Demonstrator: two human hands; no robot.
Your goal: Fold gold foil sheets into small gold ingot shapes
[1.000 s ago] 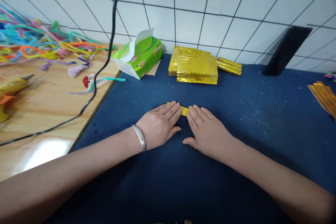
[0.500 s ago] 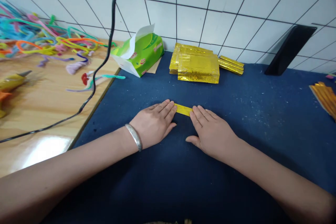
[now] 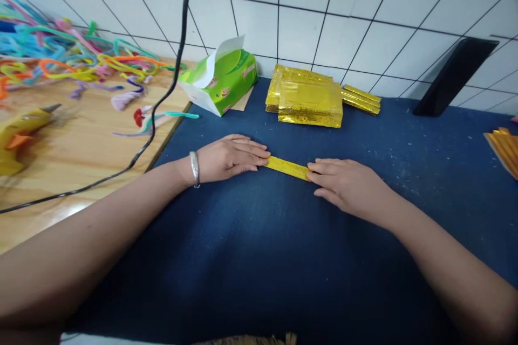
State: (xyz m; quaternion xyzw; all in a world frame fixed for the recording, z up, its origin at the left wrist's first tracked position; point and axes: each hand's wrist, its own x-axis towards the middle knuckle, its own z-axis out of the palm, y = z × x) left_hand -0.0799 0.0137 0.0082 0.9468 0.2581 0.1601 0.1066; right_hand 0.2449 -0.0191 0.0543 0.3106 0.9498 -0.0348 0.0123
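Note:
A narrow strip of folded gold foil paper lies flat on the dark blue table surface. My left hand, with a silver bangle at the wrist, rests its outstretched fingertips on the strip's left end. On the right end lie the fingers of my right hand, stretched out with the thumb apart. Both strip ends are partly hidden under the fingers. Behind it sits a stack of gold foil paper, and to the right of that stack are several folded gold strips.
A green tissue pack stands by the tiled wall. A black upright object leans at the right, near orange-gold folded strips. On the wooden table lie colourful pipe cleaners and a yellow glue gun. A black cable crosses the left side.
My hands have moved apart along the gold strip, the left one leftward and the right one rightward. More of the strip shows between them. The view has shifted slightly.

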